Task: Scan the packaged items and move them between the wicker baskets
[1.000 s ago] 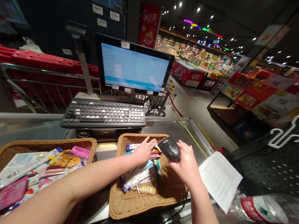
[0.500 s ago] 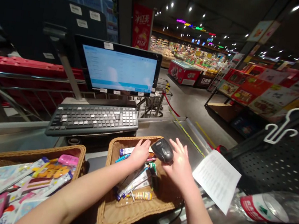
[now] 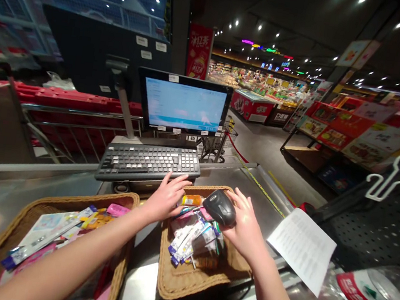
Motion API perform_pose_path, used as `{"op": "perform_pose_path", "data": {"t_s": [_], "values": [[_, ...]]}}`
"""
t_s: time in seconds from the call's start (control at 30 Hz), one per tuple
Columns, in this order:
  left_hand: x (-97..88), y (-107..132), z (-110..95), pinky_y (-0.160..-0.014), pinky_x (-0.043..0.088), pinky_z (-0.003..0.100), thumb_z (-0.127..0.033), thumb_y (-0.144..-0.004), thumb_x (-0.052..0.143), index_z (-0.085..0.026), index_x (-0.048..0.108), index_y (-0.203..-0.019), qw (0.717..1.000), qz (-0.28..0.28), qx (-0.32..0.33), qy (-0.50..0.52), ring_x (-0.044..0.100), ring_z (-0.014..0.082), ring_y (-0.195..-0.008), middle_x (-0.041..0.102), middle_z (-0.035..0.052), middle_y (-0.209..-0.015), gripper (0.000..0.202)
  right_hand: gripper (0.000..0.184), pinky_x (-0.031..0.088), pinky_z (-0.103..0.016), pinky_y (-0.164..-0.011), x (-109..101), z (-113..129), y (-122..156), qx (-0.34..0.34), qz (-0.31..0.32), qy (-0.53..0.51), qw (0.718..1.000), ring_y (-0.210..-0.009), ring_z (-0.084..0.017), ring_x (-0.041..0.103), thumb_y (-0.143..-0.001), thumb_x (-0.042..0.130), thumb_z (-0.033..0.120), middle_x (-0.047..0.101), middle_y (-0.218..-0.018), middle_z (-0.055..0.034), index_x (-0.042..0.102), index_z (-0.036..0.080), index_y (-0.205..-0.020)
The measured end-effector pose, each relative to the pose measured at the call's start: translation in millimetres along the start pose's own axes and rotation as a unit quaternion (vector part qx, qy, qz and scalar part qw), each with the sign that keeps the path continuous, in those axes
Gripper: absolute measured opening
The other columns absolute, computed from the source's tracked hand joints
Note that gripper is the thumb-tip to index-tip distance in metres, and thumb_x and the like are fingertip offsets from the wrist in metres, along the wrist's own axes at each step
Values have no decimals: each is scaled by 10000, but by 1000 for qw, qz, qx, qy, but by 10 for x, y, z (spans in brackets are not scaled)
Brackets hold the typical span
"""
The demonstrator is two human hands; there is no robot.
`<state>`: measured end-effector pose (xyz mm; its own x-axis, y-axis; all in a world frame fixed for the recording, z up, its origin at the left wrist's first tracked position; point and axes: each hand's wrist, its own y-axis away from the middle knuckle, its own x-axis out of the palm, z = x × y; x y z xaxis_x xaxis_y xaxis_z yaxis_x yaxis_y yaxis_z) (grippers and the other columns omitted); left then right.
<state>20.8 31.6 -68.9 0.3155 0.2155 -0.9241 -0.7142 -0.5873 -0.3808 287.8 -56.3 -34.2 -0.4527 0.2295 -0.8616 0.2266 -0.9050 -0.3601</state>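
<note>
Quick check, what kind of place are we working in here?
A supermarket checkout, most likely: a till screen and keyboard, a barcode scanner at the right hand, stocked shelves behind.

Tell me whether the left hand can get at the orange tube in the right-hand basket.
Probably yes. The left hand, open, almost touches the orange tube, which lies uncovered atop the packets in the wicker basket. The scanner by the right hand sits on the tube's far side.
</note>
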Motion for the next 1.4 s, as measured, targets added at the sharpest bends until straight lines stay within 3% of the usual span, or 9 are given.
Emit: {"op": "perform_pose_path", "data": {"t_s": [0.13, 0.3, 0.5, 0.73, 1.07, 1.4], "values": [[-338, 242, 87, -1179, 10, 585, -322, -849, 538, -167, 629, -967, 999, -47, -17, -11, 332, 283, -1398, 539, 122, -1381, 215, 433, 196, -648, -1120, 1, 292, -30, -37, 5, 0, 999, -1398, -353, 312, -728, 611, 226, 526, -1370, -126, 637, 201, -1159], [-537, 494, 94, -1183, -22, 569, -361, -864, 537, -183, 621, -999, 997, -76, -17, -4, 323, 272, -1406, 527, 99, -1402, 239, 490, 198, -651, -1120, 30, 529, -50, -67, 3, 5, 998, -1404, -358, 298, -726, 595, 205, 519, -1377, -132, 605, 190, -1215], [-606, 669, 87, -1187, -40, 548, -344, -839, 572, -187, 635, -963, 996, -85, -5, -13, 352, 268, -1390, 547, 102, -1382, 210, 468, 213, -625, -1133, 31, 697, -26, -86, -2, 11, 996, -1406, -346, 298, -735, 588, 191, 513, -1384, -128, 608, 180, -1203], [-720, 685, 218, -1179, -2, 575, -282, -815, 587, -196, 625, -974, 993, -119, -14, -5, 385, 292, -1368, 560, 106, -1362, 185, 372, 235, -639, -1117, -28, 858, 6, -113, 11, 2, 993, -1397, -348, 320, -790, 575, 237, 515, -1379, -135, 628, 185, -1155], [-800, 686, 359, -1179, 9, 577, -299, -824, 574, -200, 616, -983, 990, -134, -23, -22, 382, 291, -1370, 567, 98, -1355, 192, 439, 225, -641, -1125, -56, 912, 50, -125, 29, -15, 992, -1400, -343, 315, -759, 600, 213, 505, -1391, -134, 609, 192, -1197], [-860, 725, 365, -1177, -4, 576, -271, -797, 586, -207, 641, -980, 990, -137, -32, -30, 392, 294, -1364, 577, 95, -1344, 202, 422, 222, -639, -1129, -77, 931, 53, -128, 34, -15, 991, -1380, -336, 348, -761, 569, 196, 564, -1306, -140, 609, 172, -1180]]}}
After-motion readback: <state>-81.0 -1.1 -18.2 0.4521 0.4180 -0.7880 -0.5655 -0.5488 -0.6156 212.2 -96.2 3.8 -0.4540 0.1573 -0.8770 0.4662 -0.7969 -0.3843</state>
